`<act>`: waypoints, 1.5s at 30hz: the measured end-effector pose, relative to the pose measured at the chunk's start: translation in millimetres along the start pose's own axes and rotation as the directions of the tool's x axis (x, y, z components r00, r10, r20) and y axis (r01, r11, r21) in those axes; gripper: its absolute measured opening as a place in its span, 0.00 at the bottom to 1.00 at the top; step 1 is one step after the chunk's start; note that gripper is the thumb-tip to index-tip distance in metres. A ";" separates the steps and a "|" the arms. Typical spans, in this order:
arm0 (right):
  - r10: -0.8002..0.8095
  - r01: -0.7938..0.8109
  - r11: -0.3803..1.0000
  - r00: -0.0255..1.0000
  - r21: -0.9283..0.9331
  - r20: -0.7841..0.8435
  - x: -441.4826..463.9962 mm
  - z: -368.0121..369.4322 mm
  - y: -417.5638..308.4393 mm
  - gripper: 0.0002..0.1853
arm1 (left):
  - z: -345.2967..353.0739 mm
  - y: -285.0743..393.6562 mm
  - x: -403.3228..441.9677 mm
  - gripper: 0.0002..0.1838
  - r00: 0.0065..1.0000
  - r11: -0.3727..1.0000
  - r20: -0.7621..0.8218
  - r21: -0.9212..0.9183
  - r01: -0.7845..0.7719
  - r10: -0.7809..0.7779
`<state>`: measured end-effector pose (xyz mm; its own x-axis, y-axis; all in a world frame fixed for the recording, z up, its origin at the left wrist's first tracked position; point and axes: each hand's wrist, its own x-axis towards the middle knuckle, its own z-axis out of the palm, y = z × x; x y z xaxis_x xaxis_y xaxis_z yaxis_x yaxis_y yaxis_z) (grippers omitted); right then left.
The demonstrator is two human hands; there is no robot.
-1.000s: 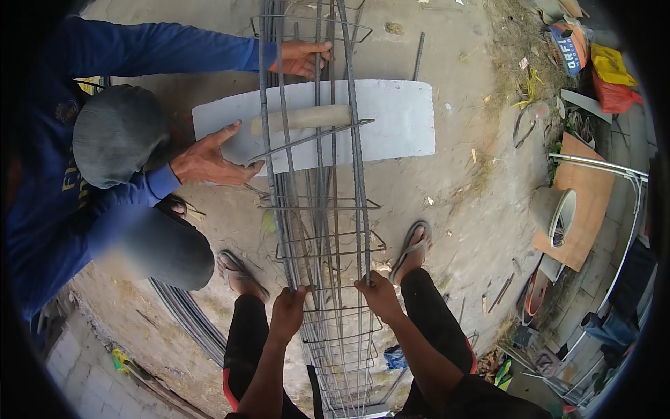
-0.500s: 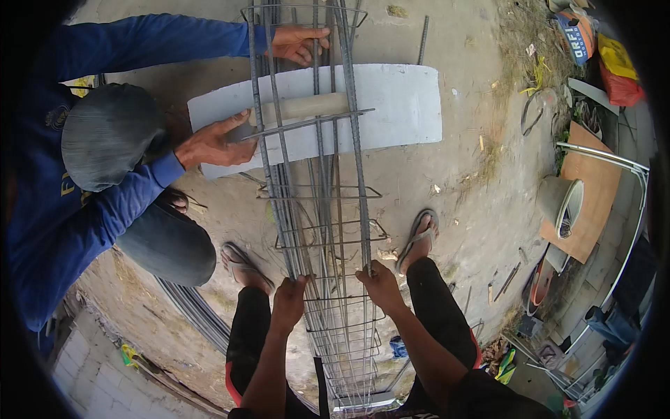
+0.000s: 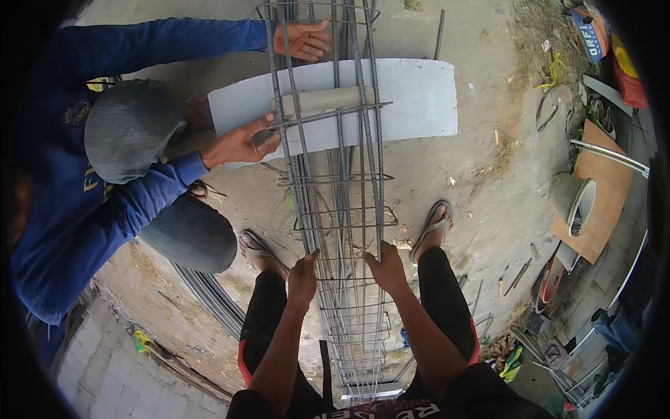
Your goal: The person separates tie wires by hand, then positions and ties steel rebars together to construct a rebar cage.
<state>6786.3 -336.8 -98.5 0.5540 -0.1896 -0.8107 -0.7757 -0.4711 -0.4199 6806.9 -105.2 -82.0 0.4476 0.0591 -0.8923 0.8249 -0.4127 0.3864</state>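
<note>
A long cage of steel reinforcing bars (image 3: 340, 167) with thin wire stirrups runs away from me between my legs. My left hand (image 3: 303, 281) is closed round the bars on its left side. On the opposite side, my right hand (image 3: 386, 271) grips a bar, its thumb pointing inward. A loose steel rod (image 3: 331, 114) lies across the cage farther off. Beneath the far part are a pale sheet (image 3: 417, 98) and a round, light-coloured bar or pipe (image 3: 317, 102).
A co-worker in a blue sleeve (image 3: 150, 199) crouches at left, one hand (image 3: 241, 143) by the crossing rod, the other (image 3: 306, 40) spread beside the far bars. More bars (image 3: 209, 293) lie at lower left. A bucket (image 3: 574, 201) and a wooden board (image 3: 601, 185) are at right.
The view has shifted, so the scene sits farther right and slightly higher. The co-worker's far hand has straightened its fingers. Bars on the cage's right side show farther apart. My grip looks the same.
</note>
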 end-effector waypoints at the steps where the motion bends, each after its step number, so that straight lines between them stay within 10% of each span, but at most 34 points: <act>1: -0.002 0.003 1.000 1.000 0.016 -0.016 0.8 2.8 12.5 0.37 | -0.3 0.8 -1.9 0.32 0.997 0.999 -0.052 0.014 -0.049 0.049; 15: -0.185 0.072 0.857 0.967 -0.511 -0.175 -303.8 -149.8 5.3 0.30 | -30.7 -5.4 -147.5 0.28 0.916 0.951 -0.255 0.081 -0.299 0.309; 28: 0.039 0.005 0.990 0.953 0.144 -0.302 -242.2 -290.2 62.9 0.30 | 40.6 187.8 -419.3 0.22 0.864 0.799 0.076 0.346 -0.491 0.497; 29: 0.100 -0.040 0.976 0.955 0.213 -0.279 -262.0 -310.0 69.4 0.30 | 67.1 201.9 -430.6 0.26 0.551 0.404 0.081 0.593 -0.697 0.831; 31: 0.230 -0.146 0.940 0.939 0.307 -0.257 -306.1 -337.6 103.3 0.31 | 112.9 265.6 -482.4 0.34 0.508 0.319 0.155 0.615 -0.721 0.847; 32: 0.294 -0.197 0.920 0.919 0.339 -0.264 -329.5 -338.7 133.4 0.31 | 134.8 313.0 -534.9 0.34 0.797 0.673 0.189 0.446 -0.590 0.574; 38: 0.840 -0.686 0.496 0.535 0.532 -0.094 -512.4 -356.1 301.5 0.25 | 174.6 413.6 -579.1 0.31 0.602 0.408 0.370 0.482 -0.775 0.707; 43: 0.962 -0.696 0.237 0.265 0.677 -0.065 -608.9 -381.2 320.3 0.20 | 160.7 480.4 -570.4 0.28 0.496 0.272 0.312 0.550 -0.790 0.810; 45: 0.930 -0.671 0.335 0.347 0.662 -0.119 -603.8 -382.7 317.3 0.22 | 170.4 491.0 -580.0 0.29 0.417 0.221 0.365 0.471 -0.854 0.832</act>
<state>6321.4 -701.5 413.9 -0.4935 -0.6062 -0.6236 -0.8312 0.5399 0.1329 6893.5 -496.9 585.5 0.7470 -0.6509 -0.1354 -0.3630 -0.5699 0.7372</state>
